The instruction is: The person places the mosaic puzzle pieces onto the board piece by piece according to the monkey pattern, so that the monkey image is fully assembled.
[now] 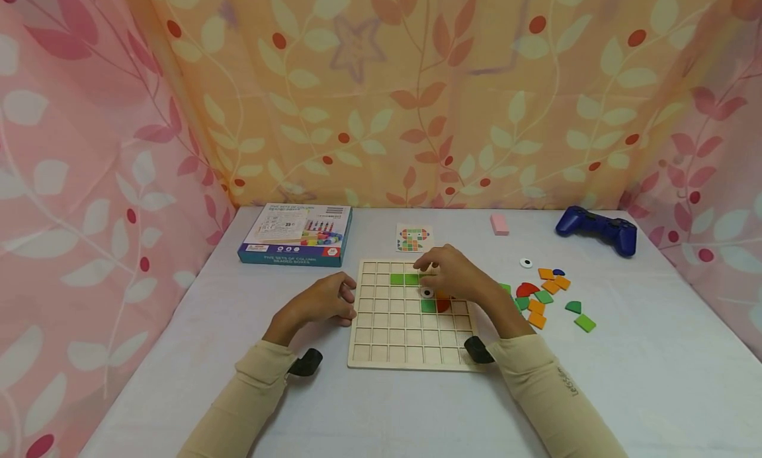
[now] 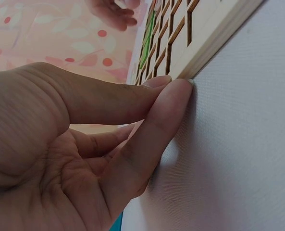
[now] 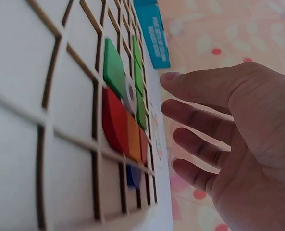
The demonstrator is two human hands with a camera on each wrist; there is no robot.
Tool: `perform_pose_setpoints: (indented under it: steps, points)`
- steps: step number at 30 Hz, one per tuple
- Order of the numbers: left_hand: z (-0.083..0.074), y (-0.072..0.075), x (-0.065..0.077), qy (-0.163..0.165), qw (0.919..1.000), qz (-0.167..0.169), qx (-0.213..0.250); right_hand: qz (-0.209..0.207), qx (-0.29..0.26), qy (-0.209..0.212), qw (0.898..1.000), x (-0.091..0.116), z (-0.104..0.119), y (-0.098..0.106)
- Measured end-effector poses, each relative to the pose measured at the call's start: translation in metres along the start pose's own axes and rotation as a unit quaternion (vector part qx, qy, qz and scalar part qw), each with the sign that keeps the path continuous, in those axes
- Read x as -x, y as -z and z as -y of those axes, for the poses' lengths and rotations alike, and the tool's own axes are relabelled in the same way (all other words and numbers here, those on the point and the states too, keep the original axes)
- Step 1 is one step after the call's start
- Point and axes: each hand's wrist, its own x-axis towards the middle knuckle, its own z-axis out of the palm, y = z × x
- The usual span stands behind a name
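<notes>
A wooden grid board (image 1: 417,366) lies flat on the table. My left hand (image 1: 318,302) is at its left edge, and the left wrist view shows thumb and index fingertips meeting on that edge. Over the board's far right part hovers my right hand (image 1: 452,273), fingers loosely bent and apart, holding nothing in the right wrist view. Set in the cells are light green squares (image 1: 397,279), a white eye disc (image 1: 426,292), a darker green square (image 3: 113,70), a red rounded piece (image 3: 112,120), an orange piece (image 3: 133,137) and a blue piece (image 3: 132,176). The right hand partly covers them in the head view.
Loose orange, green, red and blue pieces (image 1: 536,307) lie right of the board, with another eye disc (image 1: 526,263). Behind the board is a pattern card (image 1: 415,237). A box (image 1: 292,236), a pink block (image 1: 499,224) and a blue game controller (image 1: 597,229) stand farther back.
</notes>
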Motion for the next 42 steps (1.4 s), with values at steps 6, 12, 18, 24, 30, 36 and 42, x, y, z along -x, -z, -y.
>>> perform_pose_setpoints:
  steps: [6, 12, 18, 24, 30, 36, 42]
  points:
    - [0.0, 0.0, 0.0, -0.001, 1.0, 0.001, -0.005, -0.004, -0.002, -0.026, 1.0, 0.013, -0.017, 0.014]
    - [0.0, 0.001, 0.0, -0.001, 0.9999, 0.001, -0.013, 0.002, 0.007, -0.06, 0.998, 0.029, -0.032, 0.03]
    - [-0.001, 0.002, 0.0, -0.002, 0.9998, -0.003, -0.02, 0.003, 0.003, -0.1, 0.995, 0.043, -0.047, 0.049]
    - [0.0, 0.001, -0.001, 0.0, 0.9998, -0.003, -0.02, 0.0, -0.004, -0.122, 0.993, 0.058, -0.067, 0.063]
    - [0.001, 0.0, -0.001, 0.003, 0.9998, -0.004, -0.02, 0.008, -0.014, -0.143, 0.99, 0.071, -0.089, 0.073]
    - [0.001, 0.0, 0.0, 0.004, 0.9998, -0.005, -0.02, 0.026, -0.045, -0.179, 0.982, 0.085, -0.102, 0.082]
    - [0.0, 0.0, 0.0, 0.005, 0.9997, -0.003, -0.022, 0.034, -0.056, -0.188, 0.98, 0.098, -0.11, 0.088]
